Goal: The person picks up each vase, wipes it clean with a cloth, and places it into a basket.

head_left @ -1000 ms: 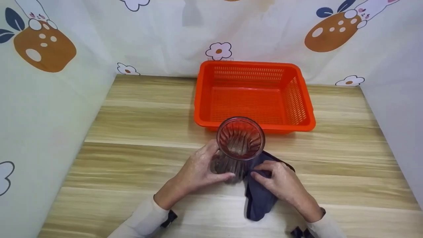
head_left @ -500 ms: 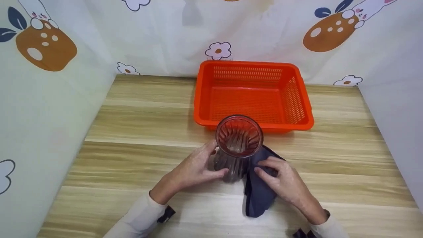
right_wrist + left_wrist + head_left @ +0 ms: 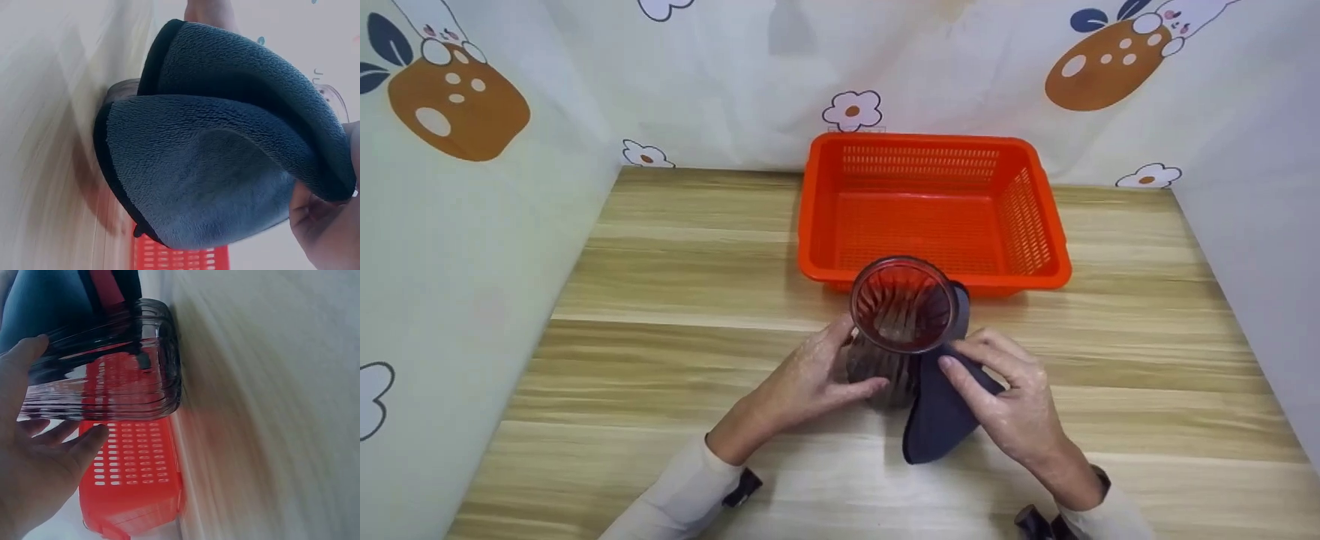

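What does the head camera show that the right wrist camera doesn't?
Only the head view shows the left hand gripping the ribbed glass, the whole orange basket and the patterned curtain. Only the right wrist view shows the blue cloth's fuzzy weave and dark edging close up. Both show the right hand holding that cloth against the glass on the wooden table.

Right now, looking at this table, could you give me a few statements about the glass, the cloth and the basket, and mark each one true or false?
1. The left hand grips the ribbed glass. True.
2. The glass lies inside the orange basket. False: it stands upright on the wooden table, in front of the basket.
3. The right hand holds a dark blue cloth against the glass. True.
4. The cloth is white. False: it is dark blue.
5. The basket holds nothing visible. True.
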`<action>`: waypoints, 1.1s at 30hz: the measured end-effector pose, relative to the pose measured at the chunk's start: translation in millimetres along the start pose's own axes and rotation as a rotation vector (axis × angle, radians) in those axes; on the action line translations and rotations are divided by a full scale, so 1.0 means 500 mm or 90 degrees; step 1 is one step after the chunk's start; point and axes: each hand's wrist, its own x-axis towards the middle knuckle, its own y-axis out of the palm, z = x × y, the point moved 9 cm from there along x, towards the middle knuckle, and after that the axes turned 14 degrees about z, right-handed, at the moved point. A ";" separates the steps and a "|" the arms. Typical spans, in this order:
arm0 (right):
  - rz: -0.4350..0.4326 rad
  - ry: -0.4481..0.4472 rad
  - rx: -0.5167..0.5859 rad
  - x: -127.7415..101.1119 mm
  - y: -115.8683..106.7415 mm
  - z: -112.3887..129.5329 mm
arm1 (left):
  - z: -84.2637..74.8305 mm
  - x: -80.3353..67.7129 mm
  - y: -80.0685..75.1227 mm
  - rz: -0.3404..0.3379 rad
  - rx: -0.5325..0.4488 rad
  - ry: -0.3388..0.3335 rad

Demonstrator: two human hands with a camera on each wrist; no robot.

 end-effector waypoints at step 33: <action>0.036 0.037 -0.018 -0.011 0.031 -0.044 | 0.000 0.005 0.003 -0.044 -0.062 0.027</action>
